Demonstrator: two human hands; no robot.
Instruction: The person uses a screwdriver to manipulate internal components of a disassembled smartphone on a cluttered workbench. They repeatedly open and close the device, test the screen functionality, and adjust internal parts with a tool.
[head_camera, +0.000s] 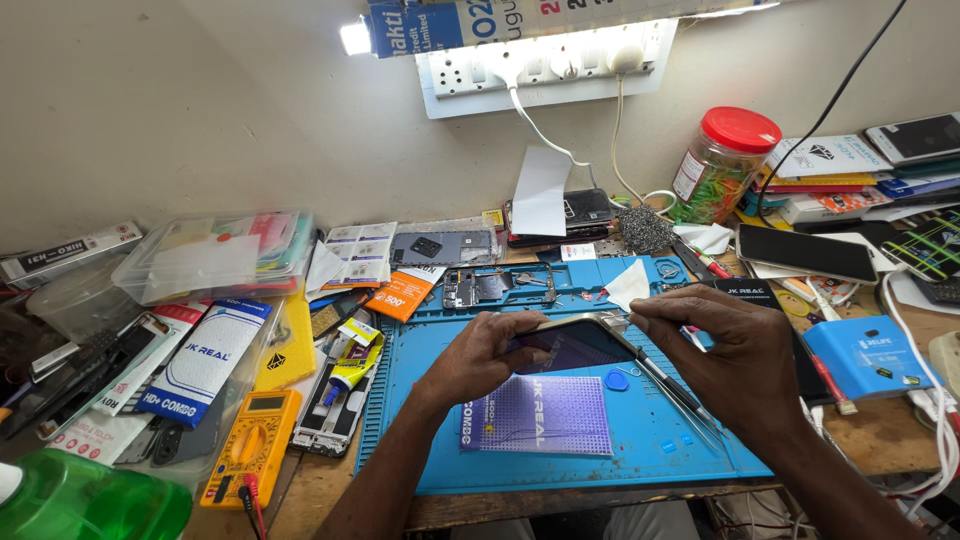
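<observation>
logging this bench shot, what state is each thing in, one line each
phone: tilted above the blue mat, held by both hands
left hand: gripping the phone's left edge
right hand: at the phone's top corner, holding tweezers
jar: upright, red lid on
yellow meter: lying flat
dismantled phone: opened, insides showing

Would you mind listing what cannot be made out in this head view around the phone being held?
- Phone: the left hand and right hand cover its two ends.
- Tweezers: the upper part is hidden in the right hand, so the grip is unclear.
- Green bottle: cut off by the bottom-left edge.
- Parts in the blue mat tray: too small to identify.
</observation>
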